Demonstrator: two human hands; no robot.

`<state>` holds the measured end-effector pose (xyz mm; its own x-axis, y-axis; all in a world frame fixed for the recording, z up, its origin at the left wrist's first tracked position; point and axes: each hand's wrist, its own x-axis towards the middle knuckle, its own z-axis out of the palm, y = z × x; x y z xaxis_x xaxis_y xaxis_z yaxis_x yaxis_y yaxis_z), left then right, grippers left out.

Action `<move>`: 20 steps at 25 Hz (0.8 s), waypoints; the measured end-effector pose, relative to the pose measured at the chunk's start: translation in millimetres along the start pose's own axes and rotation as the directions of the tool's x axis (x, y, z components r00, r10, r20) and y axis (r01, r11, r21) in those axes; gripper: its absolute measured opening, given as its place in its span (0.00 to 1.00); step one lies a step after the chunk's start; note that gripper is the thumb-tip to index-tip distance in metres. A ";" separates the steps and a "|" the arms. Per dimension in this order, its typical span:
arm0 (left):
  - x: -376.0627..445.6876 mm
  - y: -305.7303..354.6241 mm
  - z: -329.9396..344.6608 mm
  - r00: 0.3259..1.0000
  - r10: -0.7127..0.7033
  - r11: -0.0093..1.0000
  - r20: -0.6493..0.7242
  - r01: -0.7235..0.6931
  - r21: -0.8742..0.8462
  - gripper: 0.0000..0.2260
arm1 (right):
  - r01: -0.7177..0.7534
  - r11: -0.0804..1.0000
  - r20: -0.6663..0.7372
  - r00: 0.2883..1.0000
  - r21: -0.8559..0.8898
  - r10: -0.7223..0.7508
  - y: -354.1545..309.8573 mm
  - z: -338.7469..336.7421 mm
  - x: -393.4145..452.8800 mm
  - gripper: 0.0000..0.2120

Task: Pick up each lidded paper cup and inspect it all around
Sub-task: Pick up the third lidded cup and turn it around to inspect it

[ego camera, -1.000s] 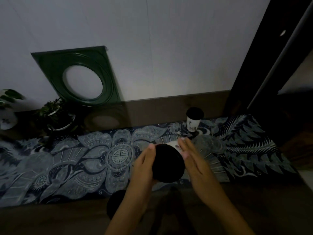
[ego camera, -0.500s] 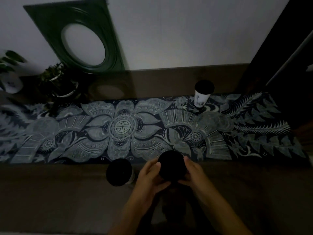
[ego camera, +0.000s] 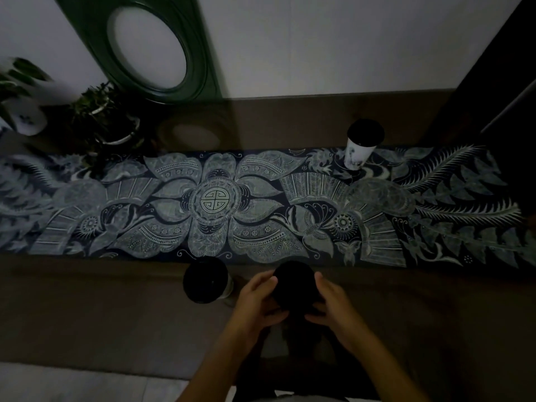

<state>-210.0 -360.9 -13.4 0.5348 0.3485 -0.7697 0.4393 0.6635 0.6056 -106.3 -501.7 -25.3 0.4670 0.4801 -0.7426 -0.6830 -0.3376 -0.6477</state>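
Note:
Three paper cups with black lids are in view. One cup [ego camera: 295,284] is upright between my hands, seen from above so that only its black lid shows. My left hand [ego camera: 256,303] wraps its left side and my right hand [ego camera: 330,303] its right side. A second lidded cup [ego camera: 206,281] stands on the brown table just left of my left hand. The third, a white cup with a black lid [ego camera: 364,146], stands at the far right edge of the patterned runner.
A dark blue patterned runner [ego camera: 214,204] lies along the brown table [ego camera: 87,309]. Potted plants [ego camera: 104,117] and a white pot [ego camera: 29,120] stand at the back left. A green frame with an oval opening [ego camera: 150,44] leans on the wall. A dark door edge [ego camera: 499,82] rises at right.
The held cup has come down from over the runner to the table's near side, close to my body. My view has tilted downward, bringing the second cup fully into view.

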 end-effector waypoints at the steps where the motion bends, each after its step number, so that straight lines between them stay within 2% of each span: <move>1: 2.1 -0.6 -0.9 1.000 -0.002 1.000 0.000 0.002 0.007 0.10 | 0.005 1.000 0.009 1.000 -0.007 -0.004 1.4 -1.1 0.1 0.15; 5: 4.7 -1.2 -0.5 0.999 0.042 0.998 -0.013 -0.041 0.044 0.08 | 0.003 1.000 0.001 1.000 -0.021 -0.003 2.6 -2.4 2.9 0.18; 7: 3.6 -0.3 1.7 0.989 0.139 0.985 -0.052 -0.133 0.109 0.09 | 0.050 0.996 -0.022 0.998 -0.076 -0.052 0.0 -2.2 2.4 0.16; 9: 2.3 2.8 3.8 0.950 0.304 0.927 -0.075 -0.277 0.252 0.12 | 0.154 0.962 -0.061 0.983 -0.226 -0.172 -1.4 -3.9 2.3 0.17; 11: 1.5 6.3 5.1 0.863 0.502 0.773 -0.056 -0.418 0.478 0.17 | 0.250 0.859 -0.094 0.942 -0.447 -0.323 -3.6 -6.4 1.0 0.22; 14: -0.1 18.8 10.4 0.704 0.709 0.438 0.042 -0.487 0.755 0.23 | 0.360 0.672 -0.100 0.834 -0.647 -0.543 -20.2 -13.1 -5.8 0.25; 16: -2.2 38.1 18.7 0.592 0.794 0.233 0.139 -0.507 0.830 0.25 | 0.422 0.487 -0.049 0.715 -0.765 -0.698 -42.4 -24.6 -10.5 0.27; 18: -0.2 65.2 30.5 0.485 0.836 0.020 0.256 -0.494 0.869 0.29 | 0.421 0.325 -0.018 0.588 -0.847 -0.808 -72.4 -41.2 -11.1 0.31; 20: 7.8 96.6 46.8 0.414 0.850 -0.099 0.324 -0.479 0.872 0.31 | 0.369 0.267 -0.038 0.524 -0.890 -0.851 -105.1 -61.1 -7.1 0.36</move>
<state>-129.6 -325.1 48.6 0.8292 0.4940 0.2614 0.3300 -0.8102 0.4845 -3.6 -519.1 37.7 0.8471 0.5082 0.1552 0.4900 -0.6341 -0.5983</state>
